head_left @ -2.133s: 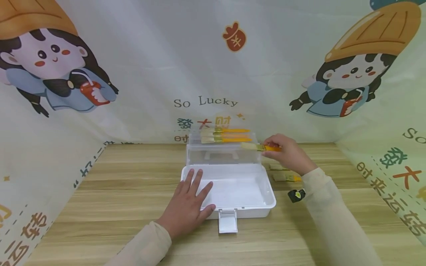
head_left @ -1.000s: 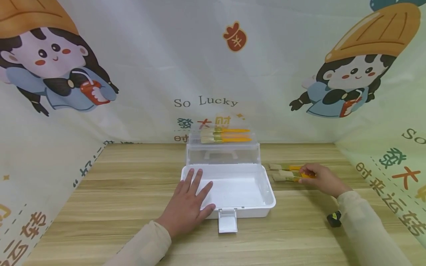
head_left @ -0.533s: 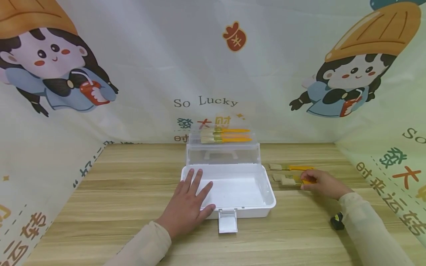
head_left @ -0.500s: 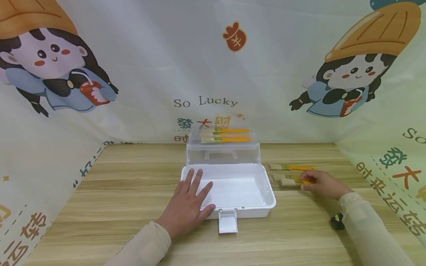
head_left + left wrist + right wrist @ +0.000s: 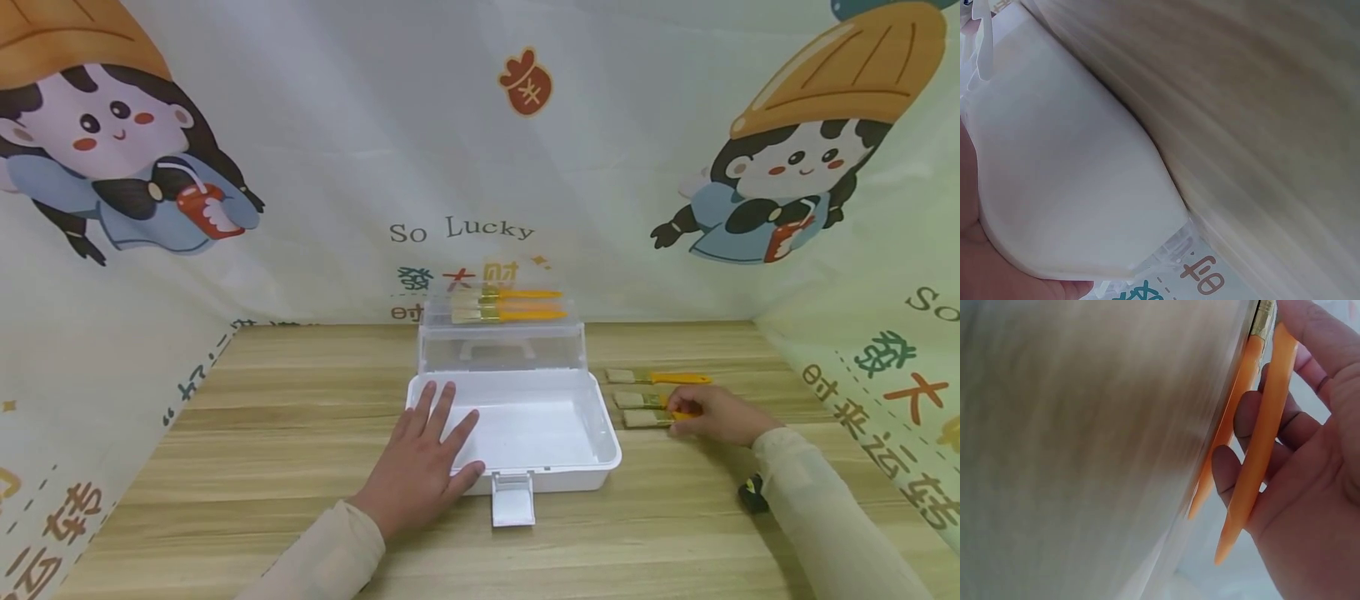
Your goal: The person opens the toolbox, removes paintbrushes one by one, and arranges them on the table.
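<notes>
My right hand [image 5: 723,415] pinches the orange handle of a flat paintbrush [image 5: 647,418], low at the table right of the box. In the right wrist view, that orange handle [image 5: 1263,437] runs between thumb and fingers across the palm. Two similar brushes lie just behind it: a middle brush [image 5: 633,401], partly covered by my fingers, and a back brush [image 5: 678,378]. My left hand [image 5: 423,467] rests with spread fingers on the left front of the open white plastic box [image 5: 536,433]. In the left wrist view, the box's side [image 5: 1072,156] fills much of the picture.
The clear lid [image 5: 438,350] is tipped back behind the box, with two more brushes [image 5: 532,315] on it. A white latch [image 5: 513,502] hangs at the front. Printed cloth [image 5: 360,150] walls in the wood-grain table [image 5: 300,400]. A small black object [image 5: 752,493] sits by the right sleeve.
My right hand has brought the paintbrush from beside the lid down to the right, then slightly left and forward, in line with the two table brushes. The left hand stays put.
</notes>
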The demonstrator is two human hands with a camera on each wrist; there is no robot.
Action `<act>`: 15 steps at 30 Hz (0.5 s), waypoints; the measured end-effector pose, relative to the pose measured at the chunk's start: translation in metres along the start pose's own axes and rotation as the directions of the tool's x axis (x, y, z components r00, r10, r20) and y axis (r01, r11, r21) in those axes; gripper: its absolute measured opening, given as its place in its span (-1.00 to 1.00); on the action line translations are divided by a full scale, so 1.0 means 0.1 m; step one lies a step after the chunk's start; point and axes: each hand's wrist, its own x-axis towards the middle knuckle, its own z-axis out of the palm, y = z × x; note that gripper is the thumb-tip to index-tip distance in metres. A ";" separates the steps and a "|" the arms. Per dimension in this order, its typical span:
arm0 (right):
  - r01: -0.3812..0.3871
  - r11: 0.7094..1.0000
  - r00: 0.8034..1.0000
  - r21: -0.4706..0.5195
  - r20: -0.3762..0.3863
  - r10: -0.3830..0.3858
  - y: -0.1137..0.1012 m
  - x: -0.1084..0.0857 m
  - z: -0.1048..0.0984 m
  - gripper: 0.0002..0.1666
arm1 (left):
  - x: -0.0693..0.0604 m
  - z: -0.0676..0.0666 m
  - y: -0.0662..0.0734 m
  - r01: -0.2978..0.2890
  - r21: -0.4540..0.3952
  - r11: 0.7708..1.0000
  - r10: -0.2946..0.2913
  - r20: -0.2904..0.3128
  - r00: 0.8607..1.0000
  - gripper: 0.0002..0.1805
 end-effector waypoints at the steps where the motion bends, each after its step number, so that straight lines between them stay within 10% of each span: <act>1: 0.009 1.000 1.000 0.001 0.003 -0.009 0.00 0.00 0.00 -0.76 | 0.00 0.00 0.00 0.001 0.000 1.000 -0.001 0.001 1.000 -0.27; 15: 0.040 0.999 0.999 -0.006 0.012 -0.040 0.01 0.00 0.05 -0.79 | -0.01 0.02 -0.01 -0.008 -0.010 1.000 0.008 -0.028 1.000 -0.27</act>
